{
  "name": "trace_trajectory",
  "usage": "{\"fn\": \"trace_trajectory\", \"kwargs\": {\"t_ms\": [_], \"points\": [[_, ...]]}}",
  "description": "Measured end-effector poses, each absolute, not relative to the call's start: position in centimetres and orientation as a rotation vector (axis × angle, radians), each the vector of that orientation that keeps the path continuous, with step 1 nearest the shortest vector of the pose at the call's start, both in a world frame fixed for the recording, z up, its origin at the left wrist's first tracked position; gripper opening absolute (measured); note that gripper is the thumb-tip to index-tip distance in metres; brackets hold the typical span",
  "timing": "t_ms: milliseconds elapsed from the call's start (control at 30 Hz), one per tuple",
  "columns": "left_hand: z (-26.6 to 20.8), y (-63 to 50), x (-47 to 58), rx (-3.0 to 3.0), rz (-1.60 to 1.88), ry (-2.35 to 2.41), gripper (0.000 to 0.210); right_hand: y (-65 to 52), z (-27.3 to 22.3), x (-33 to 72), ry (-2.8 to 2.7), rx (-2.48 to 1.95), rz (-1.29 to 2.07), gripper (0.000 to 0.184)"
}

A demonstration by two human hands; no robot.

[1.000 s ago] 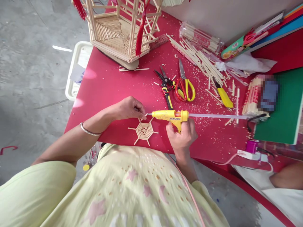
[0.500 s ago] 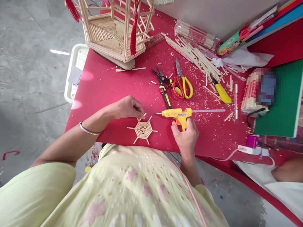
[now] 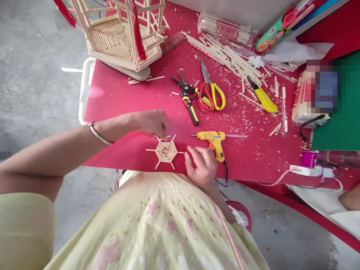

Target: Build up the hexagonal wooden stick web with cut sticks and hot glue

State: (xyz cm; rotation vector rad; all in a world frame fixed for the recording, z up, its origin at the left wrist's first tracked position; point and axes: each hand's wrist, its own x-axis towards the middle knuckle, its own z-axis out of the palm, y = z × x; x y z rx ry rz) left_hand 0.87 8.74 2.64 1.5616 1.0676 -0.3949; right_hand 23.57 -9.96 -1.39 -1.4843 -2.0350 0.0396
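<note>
A six-sided web of short wooden sticks point(image 3: 166, 152), with spokes poking out all round, lies flat near the table's front edge. My left hand point(image 3: 155, 123) is closed over its upper left spoke, pinching a short wooden stick point(image 3: 165, 138) that is mostly hidden by the fingers. At the web's right spoke is my right hand point(image 3: 201, 165), fingers loosely curled and apart, holding nothing. Just beyond it a yellow glue gun point(image 3: 213, 139) rests on the table, nozzle to the left, a clear glue stick point(image 3: 236, 136) out of its back.
Behind lie black-yellow pliers point(image 3: 188, 98), red-yellow scissors point(image 3: 209, 90) and a yellow utility knife point(image 3: 266, 99). Loose sticks point(image 3: 225, 56) and chips cover the right. A stick-built lantern frame point(image 3: 123, 41) with red tassels stands back left. A power strip point(image 3: 311, 171) sits at right.
My right hand has let go of the glue gun, now lying on the table, and has moved left to the web. The left hand stays at the web's top edge, now turned knuckles-down.
</note>
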Motion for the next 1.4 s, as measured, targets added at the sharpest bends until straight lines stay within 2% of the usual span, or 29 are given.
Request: {"fn": "trace_trajectory", "kwargs": {"t_ms": [133, 333, 767, 1400], "points": [[2.8, 9.0, 1.7, 1.572, -0.451, 1.040, 0.009, -9.8, -2.9, 21.6, -2.123, -1.323, 0.303, 0.033], [2.8, 9.2, 2.3, 1.619, -0.492, 0.974, 0.009, -9.4, -3.0, 21.7, -2.197, -1.358, 0.453, 0.034], [3.5, 9.0, 2.9, 1.675, -0.589, 0.978, 0.009, -9.3, -2.6, 21.5, -2.196, -1.382, 0.489, 0.031], [2.8, 8.4, 2.2, 1.601, -0.445, 0.933, 0.012, -9.3, -2.7, 21.6, -2.194, -1.373, 0.486, 0.031]]}}
